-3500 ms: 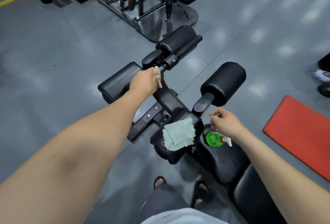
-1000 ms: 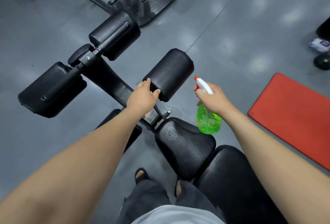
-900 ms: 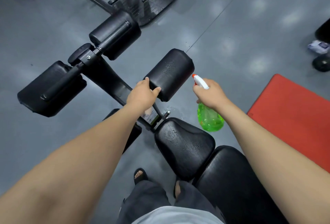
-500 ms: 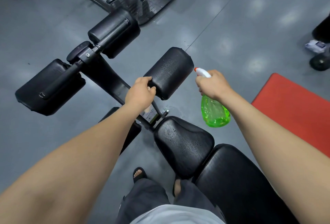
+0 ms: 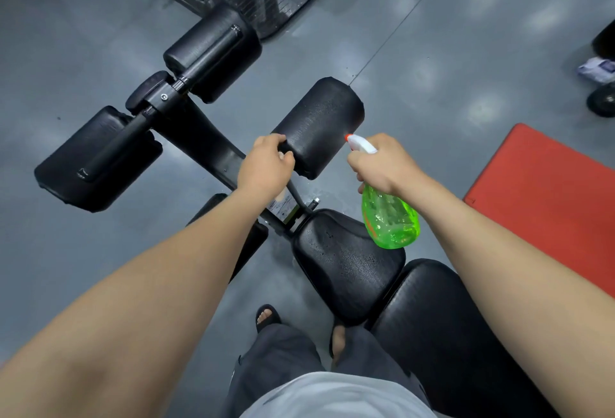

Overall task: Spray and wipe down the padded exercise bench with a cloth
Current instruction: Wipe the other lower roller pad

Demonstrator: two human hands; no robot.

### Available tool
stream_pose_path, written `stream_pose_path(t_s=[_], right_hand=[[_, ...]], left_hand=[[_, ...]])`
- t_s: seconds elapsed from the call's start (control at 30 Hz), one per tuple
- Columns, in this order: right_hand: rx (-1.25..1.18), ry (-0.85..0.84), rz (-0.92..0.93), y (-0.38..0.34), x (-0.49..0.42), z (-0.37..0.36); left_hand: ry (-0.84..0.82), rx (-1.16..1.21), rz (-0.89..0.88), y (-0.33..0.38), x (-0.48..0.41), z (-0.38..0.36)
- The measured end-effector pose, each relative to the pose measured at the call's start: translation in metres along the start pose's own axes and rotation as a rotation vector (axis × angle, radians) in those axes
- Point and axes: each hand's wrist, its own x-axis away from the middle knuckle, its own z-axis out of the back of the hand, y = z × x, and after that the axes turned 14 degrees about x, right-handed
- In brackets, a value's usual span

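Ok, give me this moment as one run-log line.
step: spray | left hand: grips roller pad end | right hand: holds spray bottle, nozzle at pad | seat pad: droplets

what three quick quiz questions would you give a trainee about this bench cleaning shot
1. True or false: the right hand holds the green spray bottle.
2. The nozzle points toward: A the person's feet, B the roller pad, C the far rack.
3. Which hand grips the roller pad's inner end?
Key: 1 true; 2 B; 3 the left hand.
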Motion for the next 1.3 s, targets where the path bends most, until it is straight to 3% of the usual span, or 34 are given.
stream_pose_path(t_s=[0.1,0.23,0.37,0.53,0.73,0.87,1.0,1.13,1.3], right_hand=[[0.006,0.080,-0.022,0.004,-0.004,0.009],[0.009,0.131,-0.068,0.006,-0.015,0.023],[0.010,0.148,-0.070,0.008,-0.022,0.030],[0.013,0.120,-0.058,0.009,-0.013,0.027],[0.086,-0.006,0.028,0.006,0.002,0.004],[0.046,-0.037,0.067,0.004,0.002,-0.008],[0.087,0.036,0.030,0.009,-0.004,-0.004],[-0.002,0.152,-0.057,0.017,-0.017,0.011],[-0.005,0.155,-0.020,0.021,-0.023,0.026]], left_hand=[[-0.041,-0.055,-0.022,0.001,0.001,-0.005],[-0.091,-0.042,0.081,0.002,-0.014,-0.001],[-0.048,-0.046,0.119,0.006,-0.016,0.003],[-0.021,-0.133,-0.024,-0.001,-0.006,-0.001],[-0.118,-0.146,0.068,-0.001,-0.029,0.009],[-0.072,-0.122,0.118,-0.004,-0.031,0.010],[-0.015,-0.107,0.085,-0.006,-0.026,0.002],[-0.092,-0.186,0.074,-0.005,-0.021,0.000],[-0.030,-0.181,0.112,-0.004,-0.025,-0.003]])
